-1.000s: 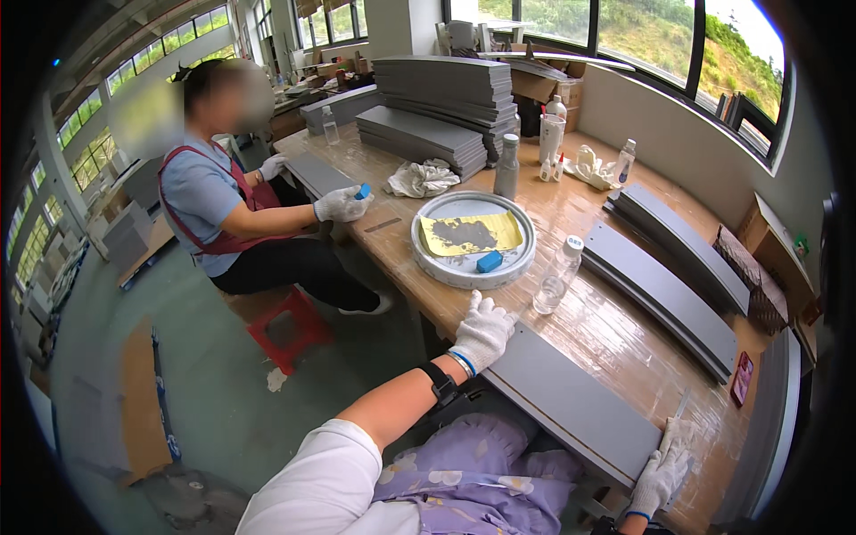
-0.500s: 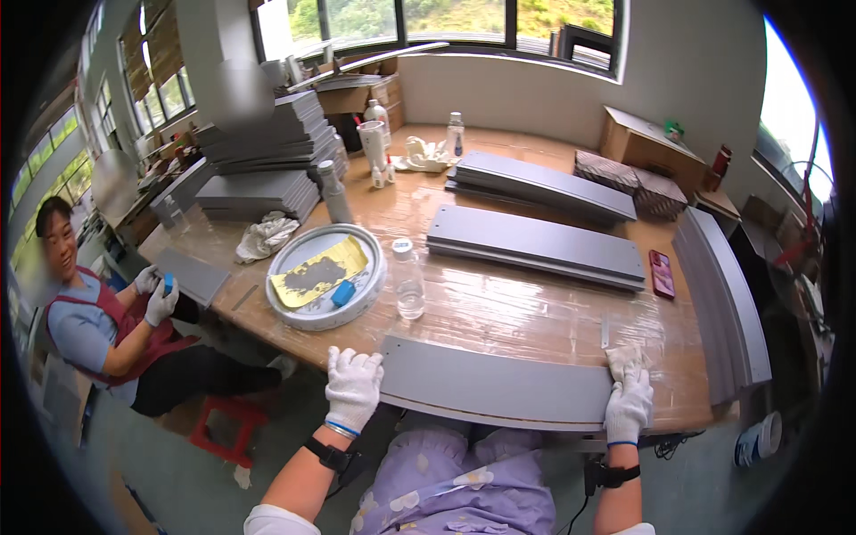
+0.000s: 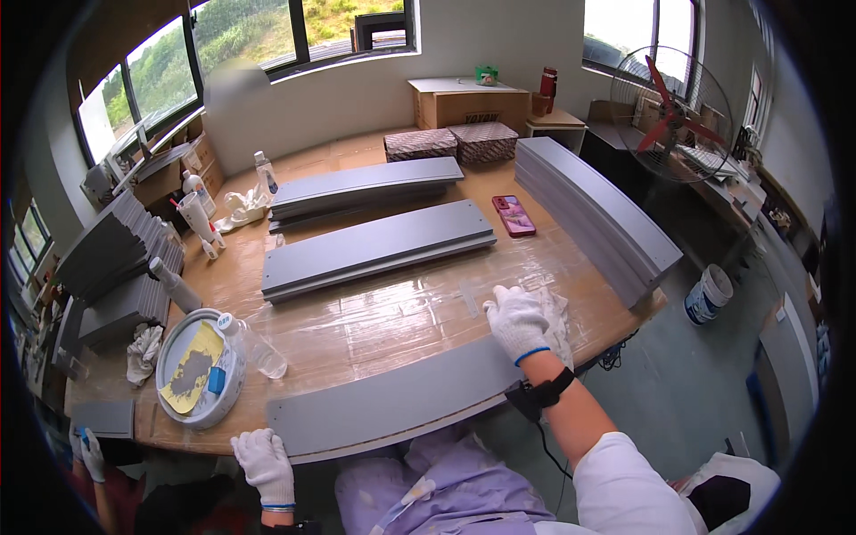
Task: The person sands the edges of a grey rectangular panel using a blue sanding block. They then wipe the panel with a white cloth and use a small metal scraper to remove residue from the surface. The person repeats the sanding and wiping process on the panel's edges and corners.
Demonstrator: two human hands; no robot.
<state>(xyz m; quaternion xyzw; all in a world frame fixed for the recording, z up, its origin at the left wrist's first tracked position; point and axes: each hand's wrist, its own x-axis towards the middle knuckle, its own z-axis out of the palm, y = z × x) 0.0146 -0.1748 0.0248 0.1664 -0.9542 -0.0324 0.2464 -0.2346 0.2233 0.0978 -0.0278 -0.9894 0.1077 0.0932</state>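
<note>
A long grey panel (image 3: 383,401) lies along the near edge of the table. My left hand (image 3: 264,465), in a white knit glove, is closed at its left end, fingers curled at the corner. My gloved right hand (image 3: 519,323) is over the panel's far right corner with bent fingers; what lies under them is hidden. A crumpled white cloth (image 3: 556,323) rests against the right side of that hand. Just beyond it lies a thin, clear flat strip (image 3: 469,300).
Grey panels are stacked mid-table (image 3: 383,245), behind (image 3: 366,189) and at right (image 3: 597,209). At left are a round tray (image 3: 234,392), a yellow sheet (image 3: 207,341), a blue block (image 3: 216,381) and a clear bottle (image 3: 259,348). A co-worker's gloved hands (image 3: 93,456) show lower left. A phone (image 3: 514,216) lies right.
My view has swung to the right, bringing in the fan and floor bucket. My right hand has shifted forward and left, beside the cloth. The left stays at the panel's left end.
</note>
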